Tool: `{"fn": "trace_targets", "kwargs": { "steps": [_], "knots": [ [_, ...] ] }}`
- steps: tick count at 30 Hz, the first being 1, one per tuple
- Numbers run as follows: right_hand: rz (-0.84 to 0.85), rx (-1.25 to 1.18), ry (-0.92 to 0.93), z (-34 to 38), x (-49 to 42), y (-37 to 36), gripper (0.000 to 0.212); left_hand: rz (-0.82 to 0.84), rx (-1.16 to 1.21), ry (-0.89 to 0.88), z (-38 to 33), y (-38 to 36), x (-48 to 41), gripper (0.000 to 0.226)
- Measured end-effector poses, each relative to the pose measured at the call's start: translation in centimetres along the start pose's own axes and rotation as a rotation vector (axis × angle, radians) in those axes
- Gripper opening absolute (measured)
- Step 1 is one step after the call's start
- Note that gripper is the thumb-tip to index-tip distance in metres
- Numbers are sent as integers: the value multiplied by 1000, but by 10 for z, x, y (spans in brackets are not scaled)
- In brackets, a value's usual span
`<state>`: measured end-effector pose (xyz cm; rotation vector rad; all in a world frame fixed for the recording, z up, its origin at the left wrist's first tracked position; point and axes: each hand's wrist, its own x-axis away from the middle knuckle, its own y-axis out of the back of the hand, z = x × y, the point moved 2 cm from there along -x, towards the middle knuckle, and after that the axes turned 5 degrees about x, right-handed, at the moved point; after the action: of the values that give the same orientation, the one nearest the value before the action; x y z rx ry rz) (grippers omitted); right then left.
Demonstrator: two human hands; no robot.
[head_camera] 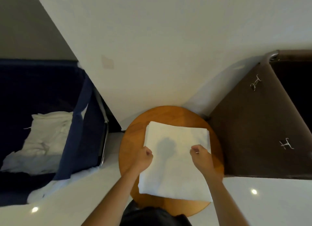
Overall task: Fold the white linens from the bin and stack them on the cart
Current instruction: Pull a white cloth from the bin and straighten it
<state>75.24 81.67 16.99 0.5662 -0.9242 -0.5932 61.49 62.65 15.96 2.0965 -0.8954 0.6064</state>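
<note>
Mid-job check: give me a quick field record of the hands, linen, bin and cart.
left hand: fingers curled, grips the linen near its left edge
right hand: fingers curled, grips the linen near its right edge
linen: white, partly folded, lying on the table
table: round, wooden
bin: blue, left of the table
white linens: piled loosely in the bin
cart: brown, right of the table; inside too dark to tell contents

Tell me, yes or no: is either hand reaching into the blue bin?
No, the left hand and right hand both grip the folded linen on the round wooden table, away from the blue bin.
</note>
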Motion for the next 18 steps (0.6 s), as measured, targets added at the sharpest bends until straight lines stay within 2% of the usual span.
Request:
{"fn": "trace_targets", "kwargs": {
  "steps": [2, 6, 9, 18],
  "knots": [
    [44, 15, 42, 1, 12, -16, 29, -2, 16, -14, 10, -1, 16, 14],
    [124, 57, 137, 4, 46, -47, 37, 28, 66, 27, 47, -2, 59, 42],
    [180, 82, 195, 4, 77, -75, 39, -15, 85, 44, 77, 1, 94, 44],
    [446, 310, 356, 34, 163, -172, 35, -97, 225, 257, 182, 38, 176, 18]
  ]
}}
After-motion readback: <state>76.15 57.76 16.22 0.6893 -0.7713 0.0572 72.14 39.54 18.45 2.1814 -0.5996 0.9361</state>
